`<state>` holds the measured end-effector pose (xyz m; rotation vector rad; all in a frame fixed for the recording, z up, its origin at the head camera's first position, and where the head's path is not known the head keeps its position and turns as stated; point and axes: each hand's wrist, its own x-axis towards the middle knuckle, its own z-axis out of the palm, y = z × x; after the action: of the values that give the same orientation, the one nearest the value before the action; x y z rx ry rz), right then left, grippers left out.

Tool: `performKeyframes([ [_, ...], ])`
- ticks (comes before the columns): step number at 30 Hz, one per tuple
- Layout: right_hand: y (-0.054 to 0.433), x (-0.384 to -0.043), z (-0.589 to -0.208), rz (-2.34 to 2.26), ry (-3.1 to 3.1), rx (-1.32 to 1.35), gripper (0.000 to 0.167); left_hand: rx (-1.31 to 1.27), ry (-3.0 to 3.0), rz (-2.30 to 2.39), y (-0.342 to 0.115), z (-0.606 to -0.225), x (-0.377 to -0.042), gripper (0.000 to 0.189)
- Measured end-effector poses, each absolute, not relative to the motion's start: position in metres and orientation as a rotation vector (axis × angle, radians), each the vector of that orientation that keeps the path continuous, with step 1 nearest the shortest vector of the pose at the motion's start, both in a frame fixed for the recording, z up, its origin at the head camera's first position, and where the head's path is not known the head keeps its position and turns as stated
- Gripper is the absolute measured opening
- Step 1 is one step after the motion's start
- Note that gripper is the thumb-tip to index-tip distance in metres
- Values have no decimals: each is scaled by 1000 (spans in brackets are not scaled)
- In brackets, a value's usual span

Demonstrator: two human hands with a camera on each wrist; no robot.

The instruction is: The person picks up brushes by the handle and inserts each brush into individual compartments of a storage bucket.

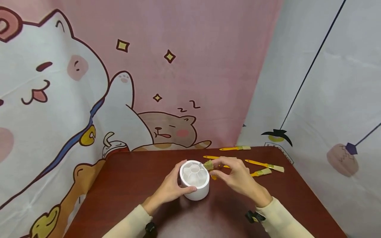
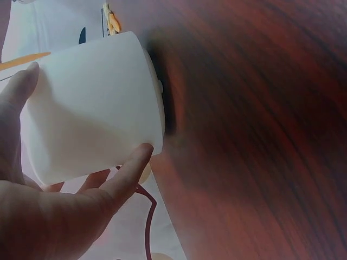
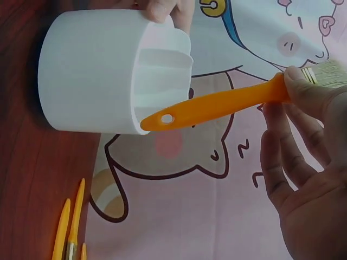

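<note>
A white round pen holder (image 1: 196,194) with several compartments inside stands on the table in the head view, its top tipped slightly toward me. My left hand (image 1: 172,185) grips it from the left, thumb at the front and fingers round the far side. Beside its right rim, my right hand (image 1: 238,174) pinches a paintbrush (image 3: 217,110) with a yellow-orange handle. Thumb and fingers hold it at the handle's neck, close to the pale bristles. In the right wrist view, the holed handle end overlaps the holder's open rim. The holder's white side wall (image 2: 92,108) fills much of the left wrist view.
Several more yellow-handled paintbrushes lie on the table to the right and back, one near the back edge (image 1: 235,148) and one farther right (image 1: 265,165). The dark red-brown table (image 1: 134,188) meets a cartoon-printed cloth (image 1: 208,66) behind.
</note>
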<state>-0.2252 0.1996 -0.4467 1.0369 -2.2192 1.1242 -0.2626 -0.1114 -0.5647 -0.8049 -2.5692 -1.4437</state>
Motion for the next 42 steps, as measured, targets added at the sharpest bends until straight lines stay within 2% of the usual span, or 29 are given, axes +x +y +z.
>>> performKeyframes([
  [2,196,-228,-446,1122,-2190,1069,41,-783,-2597,-1478,-111,-561,-262,119],
  [3,194,-229,-446,1119,-2178,1082,41,-744,-2640,-1497,-109,-537,-249,118],
  [8,188,-236,-448,1148,-2169,1123,43,-693,-2697,-1508,-106,-528,-246,120],
  [15,181,-244,-457,1174,-2192,1155,39,-684,-2716,-1478,-108,-527,-248,120],
  [21,179,-248,-464,1204,-2205,1180,44,-707,-2725,-1449,-107,-528,-251,120],
  [42,179,-257,-491,1268,-2219,1377,30,-714,-2744,-1460,-112,-526,-249,122],
])
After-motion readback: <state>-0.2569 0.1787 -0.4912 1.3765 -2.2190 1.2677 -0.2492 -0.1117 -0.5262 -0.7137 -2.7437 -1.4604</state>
